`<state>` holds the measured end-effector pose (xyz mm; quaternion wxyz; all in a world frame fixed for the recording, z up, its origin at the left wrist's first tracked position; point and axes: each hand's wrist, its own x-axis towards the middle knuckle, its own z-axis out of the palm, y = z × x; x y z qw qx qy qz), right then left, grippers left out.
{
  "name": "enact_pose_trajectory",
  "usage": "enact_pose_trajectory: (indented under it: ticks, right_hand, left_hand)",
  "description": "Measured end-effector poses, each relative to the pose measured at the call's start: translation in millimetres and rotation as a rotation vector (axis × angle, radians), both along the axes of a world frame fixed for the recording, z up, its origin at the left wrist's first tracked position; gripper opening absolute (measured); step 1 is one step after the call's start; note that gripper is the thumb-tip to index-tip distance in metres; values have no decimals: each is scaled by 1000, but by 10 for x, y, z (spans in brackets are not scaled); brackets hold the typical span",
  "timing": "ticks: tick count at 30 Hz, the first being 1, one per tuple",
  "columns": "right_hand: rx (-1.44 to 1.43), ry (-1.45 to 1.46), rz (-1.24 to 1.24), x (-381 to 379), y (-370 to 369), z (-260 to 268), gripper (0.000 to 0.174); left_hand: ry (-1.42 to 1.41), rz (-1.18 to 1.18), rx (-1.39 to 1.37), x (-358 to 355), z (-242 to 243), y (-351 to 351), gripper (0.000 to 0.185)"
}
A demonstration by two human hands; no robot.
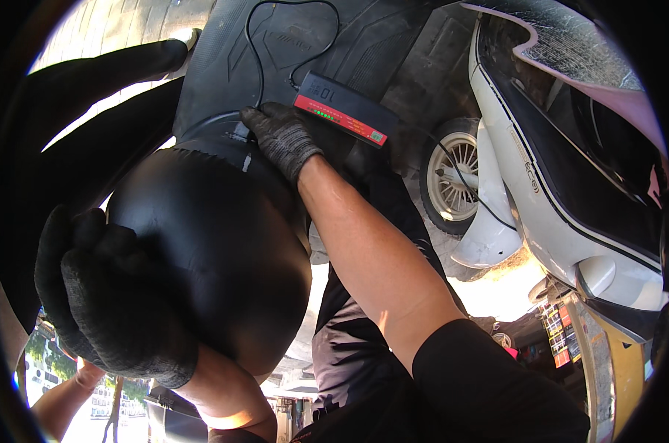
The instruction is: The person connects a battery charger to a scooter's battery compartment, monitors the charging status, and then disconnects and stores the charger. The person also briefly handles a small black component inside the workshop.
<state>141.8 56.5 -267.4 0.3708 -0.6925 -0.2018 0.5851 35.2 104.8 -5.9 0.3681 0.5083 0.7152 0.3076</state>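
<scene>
My left hand (118, 299), in a dark knit glove, lies against the side of a smooth, rounded black seat (218, 221), its fingers slightly bent. My right hand (284, 133), gloved too, has its fingertips closed on a black cable (260, 83) beside a pale connector (240, 132) at the seat's front edge. The cable loops over a ribbed dark footboard (218, 72) to a black and red electronic device (340, 109). That device, lying to the right of my right hand, shows dark digits and a row of lit green lights.
A white and black scooter (545, 183) stands at the right, with a spoked wheel (457, 171) beside it. Another thin cable (467, 185) hangs across that wheel. Another person's dark-clad legs (107, 94) are at upper left; a bare forearm (68, 396) shows at lower left.
</scene>
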Motion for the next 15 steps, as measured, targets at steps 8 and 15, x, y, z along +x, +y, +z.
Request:
enact_pose_trajectory:
  ticks: [8,15]
  right_hand:
    - [29,-101,62,50,22,-3,37]
    - [-10,31,43,80,32,29,38]
  left_hand:
    - [-60,-175,-102,-286,54,26,47]
    - [-157,-211,-151,-413,40,6,48]
